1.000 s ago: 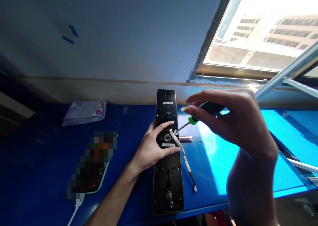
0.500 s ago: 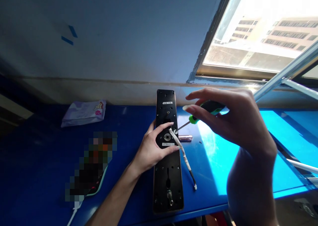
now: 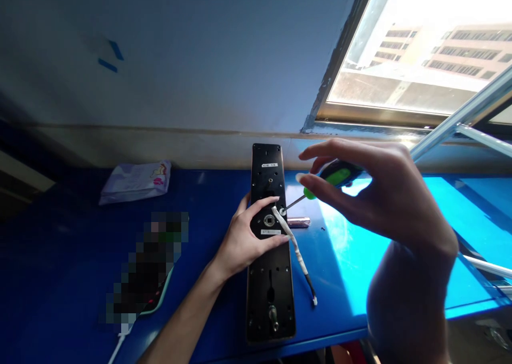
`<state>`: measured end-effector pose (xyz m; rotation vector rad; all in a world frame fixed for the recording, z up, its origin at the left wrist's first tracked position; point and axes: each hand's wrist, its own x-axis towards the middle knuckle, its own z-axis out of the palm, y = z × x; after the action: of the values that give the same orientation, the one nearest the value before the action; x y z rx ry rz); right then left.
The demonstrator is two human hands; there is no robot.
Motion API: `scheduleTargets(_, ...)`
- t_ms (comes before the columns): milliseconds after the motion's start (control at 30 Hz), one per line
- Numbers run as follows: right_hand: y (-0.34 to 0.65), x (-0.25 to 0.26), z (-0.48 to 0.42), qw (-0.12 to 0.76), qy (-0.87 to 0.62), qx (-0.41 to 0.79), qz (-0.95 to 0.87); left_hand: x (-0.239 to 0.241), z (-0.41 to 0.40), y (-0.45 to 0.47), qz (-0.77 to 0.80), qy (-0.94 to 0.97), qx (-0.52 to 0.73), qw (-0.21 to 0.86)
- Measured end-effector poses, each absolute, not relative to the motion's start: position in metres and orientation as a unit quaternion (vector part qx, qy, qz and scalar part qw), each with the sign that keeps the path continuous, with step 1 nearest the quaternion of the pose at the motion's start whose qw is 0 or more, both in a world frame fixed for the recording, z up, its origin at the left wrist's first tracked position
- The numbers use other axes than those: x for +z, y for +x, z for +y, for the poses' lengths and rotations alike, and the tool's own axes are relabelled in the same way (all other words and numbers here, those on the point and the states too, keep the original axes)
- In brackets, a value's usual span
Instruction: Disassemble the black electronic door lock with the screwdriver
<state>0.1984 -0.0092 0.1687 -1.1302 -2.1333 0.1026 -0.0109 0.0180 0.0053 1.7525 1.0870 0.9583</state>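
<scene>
A long black door lock panel [image 3: 271, 289] lies back side up on the blue table, with a square spindle hole and several small screw holes. My left hand [image 3: 246, 238] grips it around the middle, thumb and fingers pressed on its face. From beside that hole runs a white-wrapped cable [image 3: 297, 253], ending in a small plug off the panel's right edge. In my right hand [image 3: 370, 188] is a green and black screwdriver [image 3: 336, 178], held at a slant. Its tip meets the panel at a small pale round spot near the cable's base. The lock's handle [image 3: 300, 222] sticks out underneath to the right.
A phone-like device [image 3: 164, 294], blurred out, lies at left with a white charging cord [image 3: 116, 348]. Behind it is a purple packet [image 3: 135, 182]. A tiny dark screw-like piece [image 3: 322, 228] lies right of the handle. Metal tubing [image 3: 464, 113] crosses the right side by the window.
My right hand has turned slightly around the screwdriver, and its wrist has shifted a little right. The screwdriver's tip stays in place. My left hand and the panel have not moved.
</scene>
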Motion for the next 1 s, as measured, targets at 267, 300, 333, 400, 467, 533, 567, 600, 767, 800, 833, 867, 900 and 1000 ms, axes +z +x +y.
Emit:
scheduleTargets(267,0.207,0.169,-0.009,0.335,-0.430,0.064,-0.836,0.005,0.019,-0.009,0.424,0.697,0.393,0.425)
scheduleTargets(300,0.208,0.170,-0.010,0.329,-0.425,0.071,-0.840,0.005,0.019,-0.009,0.424,0.697,0.391,0.425)
scheduleTargets(333,0.209,0.170,-0.011,0.325,-0.422,0.077,-0.843,0.005,0.019,-0.009,0.426,0.698,0.389,0.425)
scheduleTargets(400,0.209,0.171,-0.012,0.321,-0.426,0.074,-0.842,0.005,0.019,-0.009,0.426,0.696,0.387,0.428)
scheduleTargets(467,0.206,0.170,-0.010,0.332,-0.446,0.055,-0.829,0.005,0.019,-0.010,0.424,0.695,0.391,0.429)
scheduleTargets(533,0.204,0.169,-0.007,0.349,-0.461,0.044,-0.815,0.005,0.019,-0.010,0.423,0.698,0.393,0.424)
scheduleTargets(567,0.203,0.168,-0.005,0.355,-0.464,0.045,-0.810,0.005,0.019,-0.010,0.423,0.701,0.392,0.420)
scheduleTargets(600,0.202,0.168,-0.004,0.357,-0.464,0.048,-0.809,0.005,0.019,-0.010,0.423,0.703,0.393,0.416)
scheduleTargets(767,0.207,0.169,-0.008,0.334,-0.437,0.048,-0.834,0.005,0.019,-0.010,0.419,0.700,0.400,0.418)
scheduleTargets(800,0.209,0.170,-0.010,0.328,-0.429,0.049,-0.840,0.005,0.019,-0.009,0.419,0.699,0.400,0.420)
scheduleTargets(833,0.210,0.170,-0.011,0.324,-0.421,0.051,-0.846,0.005,0.019,-0.009,0.420,0.697,0.399,0.422)
scheduleTargets(867,0.211,0.171,-0.013,0.323,-0.413,0.053,-0.850,0.005,0.018,-0.009,0.421,0.696,0.399,0.423)
scheduleTargets(900,0.211,0.171,-0.013,0.325,-0.408,0.052,-0.852,0.005,0.018,-0.009,0.422,0.695,0.399,0.424)
scheduleTargets(1000,0.208,0.171,-0.012,0.332,-0.429,0.035,-0.839,0.005,0.018,-0.009,0.423,0.694,0.396,0.427)
